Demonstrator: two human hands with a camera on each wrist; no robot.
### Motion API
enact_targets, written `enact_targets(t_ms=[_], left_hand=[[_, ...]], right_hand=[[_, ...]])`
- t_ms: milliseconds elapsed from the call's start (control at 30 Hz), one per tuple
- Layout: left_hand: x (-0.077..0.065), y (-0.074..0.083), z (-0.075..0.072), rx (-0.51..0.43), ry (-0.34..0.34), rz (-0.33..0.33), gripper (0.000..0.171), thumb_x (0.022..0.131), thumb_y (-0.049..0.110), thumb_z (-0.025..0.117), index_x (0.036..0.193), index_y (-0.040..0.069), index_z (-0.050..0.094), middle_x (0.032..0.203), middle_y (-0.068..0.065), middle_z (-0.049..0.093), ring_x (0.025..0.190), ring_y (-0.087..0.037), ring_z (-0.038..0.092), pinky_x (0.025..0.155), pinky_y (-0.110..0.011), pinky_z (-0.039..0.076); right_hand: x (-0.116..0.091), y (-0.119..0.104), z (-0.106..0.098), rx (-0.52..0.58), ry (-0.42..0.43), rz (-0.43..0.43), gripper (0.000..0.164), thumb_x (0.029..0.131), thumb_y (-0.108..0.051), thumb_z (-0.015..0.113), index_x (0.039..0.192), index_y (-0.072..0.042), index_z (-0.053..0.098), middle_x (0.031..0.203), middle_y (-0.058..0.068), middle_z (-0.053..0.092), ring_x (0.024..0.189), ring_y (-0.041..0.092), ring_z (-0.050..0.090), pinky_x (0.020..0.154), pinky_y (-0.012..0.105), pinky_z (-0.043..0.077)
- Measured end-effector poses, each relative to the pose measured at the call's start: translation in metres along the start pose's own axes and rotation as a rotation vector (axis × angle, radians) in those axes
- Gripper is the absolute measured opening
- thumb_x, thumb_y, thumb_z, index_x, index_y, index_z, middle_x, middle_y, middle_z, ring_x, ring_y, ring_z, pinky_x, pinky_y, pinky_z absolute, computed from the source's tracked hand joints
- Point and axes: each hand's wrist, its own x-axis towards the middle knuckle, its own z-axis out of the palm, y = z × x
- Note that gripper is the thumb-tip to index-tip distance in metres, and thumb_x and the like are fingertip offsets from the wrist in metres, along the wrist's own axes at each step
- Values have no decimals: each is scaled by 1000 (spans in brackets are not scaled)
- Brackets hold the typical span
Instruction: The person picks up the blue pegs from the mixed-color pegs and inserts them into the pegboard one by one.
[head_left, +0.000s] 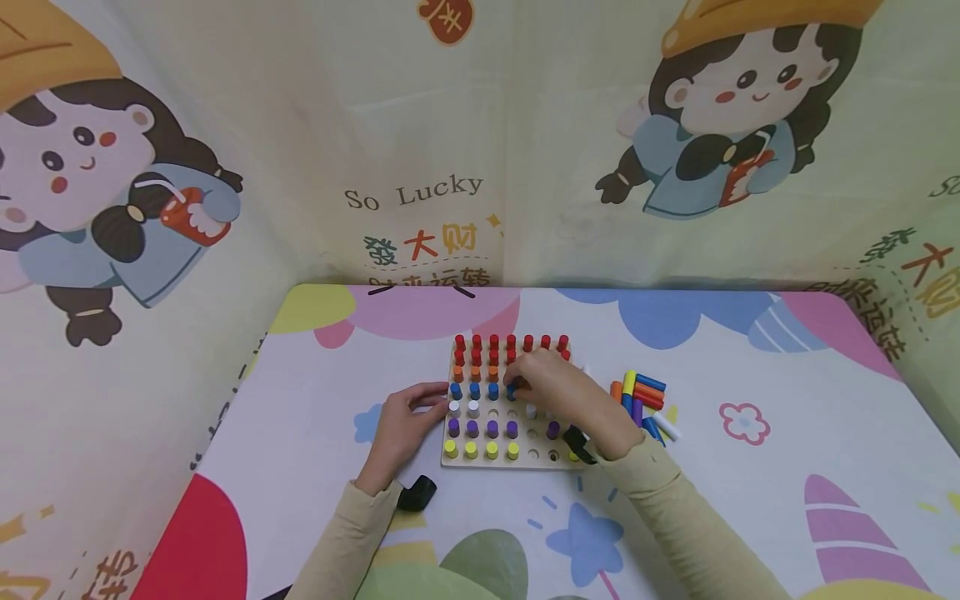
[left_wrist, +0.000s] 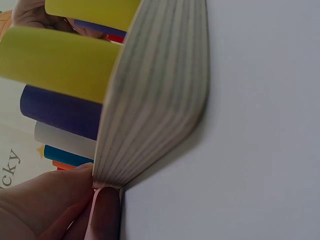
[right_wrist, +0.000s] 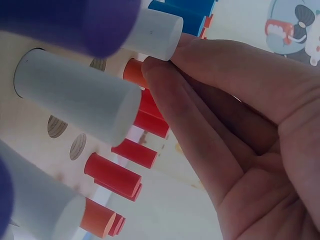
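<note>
A light wooden pegboard bears rows of colored pegs: red at the back, then orange, blue, white, purple and yellow. My left hand holds the board's left edge beside the blue and white rows. The left wrist view shows its fingertips right at the board's striped side. Over the board's right half, my right hand pinches a blue peg, fourth in the blue row. In the right wrist view, the pinching fingertips are partly hidden behind a white peg.
Loose pegs in several colors lie in a pile right of the board. Bare holes show in the front rows. A patterned cloth covers the table, and printed curtains rise behind it.
</note>
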Motion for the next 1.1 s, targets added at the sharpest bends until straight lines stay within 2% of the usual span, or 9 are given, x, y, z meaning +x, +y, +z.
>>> enact_targets(t_ms=[200,567,700,900,1100], left_hand=[[0,0,0,3,2,1,31,91,16,72,122,11,70,112,-6,73,106,-21,68,91,-37,57],[-1,-1,1,8,3,1,31,92,16,72,122,12,70,111,-6,73,106,-21,67,91,-37,56],[-1,0,1,7,6,3,31,92,16,72,122,11,70,111,-6,73,105,-21,68,91,-37,57],[-1,0,2,13,19,5,30,91,15,73,121,11,71,110,-6,74,104,-20,69,90,-39,57],[-2,0,2,19,22,8,30,91,15,73,121,11,71,111,-5,73,104,-20,69,91,-39,56]], right_hand=[[0,1,0,9,-1,3,23,85,-10,78,108,-7,77,102,5,75,90,16,67,85,31,58],[-11,1,-6,14,57,-3,26,84,-10,79,110,-7,76,104,6,75,94,19,69,85,33,59],[-15,4,-8,19,57,10,26,84,-9,79,111,-6,76,103,7,75,90,17,68,83,32,59],[-22,10,-13,-21,84,-27,17,86,-5,76,103,-5,75,94,3,73,84,15,66,80,31,59],[-28,16,-17,-25,106,-20,19,85,-3,76,104,-3,75,96,5,74,85,17,68,80,32,59]])
